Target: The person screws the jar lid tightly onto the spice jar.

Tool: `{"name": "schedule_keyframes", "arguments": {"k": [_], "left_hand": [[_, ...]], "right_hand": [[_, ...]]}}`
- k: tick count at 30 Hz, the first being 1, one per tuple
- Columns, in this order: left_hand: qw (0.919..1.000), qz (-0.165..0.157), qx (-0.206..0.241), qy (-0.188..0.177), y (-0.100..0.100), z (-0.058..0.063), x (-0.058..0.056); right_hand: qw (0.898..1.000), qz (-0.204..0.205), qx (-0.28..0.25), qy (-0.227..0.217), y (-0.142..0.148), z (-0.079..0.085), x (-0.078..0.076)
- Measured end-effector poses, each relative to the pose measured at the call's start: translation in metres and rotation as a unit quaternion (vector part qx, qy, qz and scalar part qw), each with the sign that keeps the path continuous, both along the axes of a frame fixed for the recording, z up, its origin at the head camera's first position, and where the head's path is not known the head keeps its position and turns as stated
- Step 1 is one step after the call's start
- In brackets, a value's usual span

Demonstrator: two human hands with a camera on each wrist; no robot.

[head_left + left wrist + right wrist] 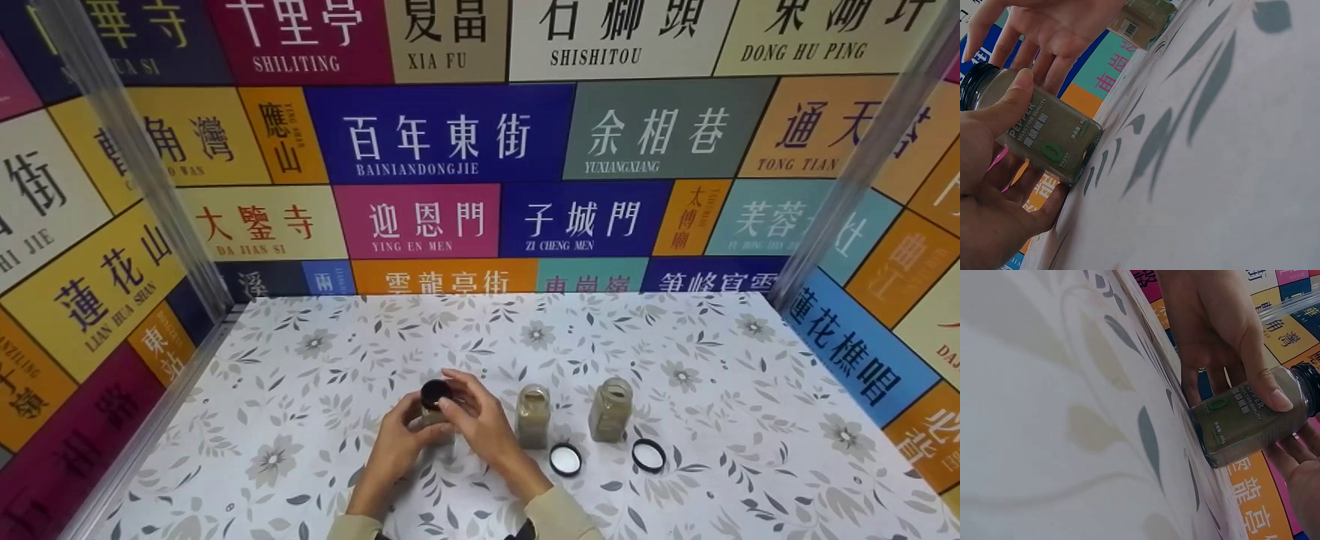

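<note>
A clear pepper jar (pixel 1067 135) with a black cap (pixel 436 393) and brownish-green contents stands on the patterned table. My left hand (pixel 401 439) grips its body, thumb across the label, which reads PEPPER. Around the cap, my right hand (pixel 480 420) has its fingers spread and loosely extended, with the thumb at the near edge of the cap. In the left wrist view the right hand's fingers (pixel 1058 70) reach down beside the jar; the right wrist view shows some just below the cap.
To the right stand two uncapped jars of the same kind, a nearer one (pixel 533 420) and a farther one (pixel 611 411). Two black-rimmed lids, one (pixel 565 460) in front of each jar and another (pixel 649 455), lie with white insides up. Colourful sign panels (pixel 442 135) wall the table's back and sides.
</note>
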State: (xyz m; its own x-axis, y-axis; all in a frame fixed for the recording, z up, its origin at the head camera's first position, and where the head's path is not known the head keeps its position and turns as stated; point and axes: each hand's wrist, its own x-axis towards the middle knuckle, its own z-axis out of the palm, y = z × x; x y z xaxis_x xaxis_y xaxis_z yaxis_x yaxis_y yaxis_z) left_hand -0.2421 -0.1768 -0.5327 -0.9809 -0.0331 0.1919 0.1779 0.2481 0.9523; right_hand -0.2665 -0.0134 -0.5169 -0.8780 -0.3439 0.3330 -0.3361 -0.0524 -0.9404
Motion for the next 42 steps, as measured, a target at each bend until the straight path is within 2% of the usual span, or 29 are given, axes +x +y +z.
{"name": "schedule_keyframes", "arguments": {"k": [5, 10, 16, 20, 25, 32, 42], "left_hand": [[0.9999, 0.005, -0.007, -0.006, 0.0004, 0.0007, 0.0001], [0.9996, 0.014, -0.021, -0.016, 0.0008, -0.0002, -0.0005], [0.9996, 0.014, -0.009, -0.023, 0.0012, 0.0017, 0.0012], [0.9998, 0.003, 0.009, -0.015, 0.001, 0.0015, 0.0017], [0.9996, -0.014, 0.02, -0.013, -0.0001, -0.0013, -0.0012], [0.9998, -0.005, 0.003, -0.018, -0.0004, -0.0019, -0.0012], [0.9997, 0.005, -0.009, -0.024, 0.0005, -0.0012, -0.0004]], "right_hand": [[1.0, 0.003, -0.002, 0.012, 0.0001, -0.0003, -0.0005], [1.0, -0.001, -0.014, 0.003, -0.0013, 0.0005, 0.0001], [1.0, -0.019, -0.007, -0.006, -0.0032, 0.0003, -0.0002], [1.0, -0.022, -0.001, -0.005, -0.0032, -0.0004, -0.0011], [1.0, -0.01, 0.01, -0.004, -0.0004, 0.0001, -0.0008], [1.0, 0.008, 0.0, -0.009, 0.0003, 0.0002, -0.0001], [1.0, -0.021, -0.006, -0.019, -0.0035, -0.0006, -0.0011]]}}
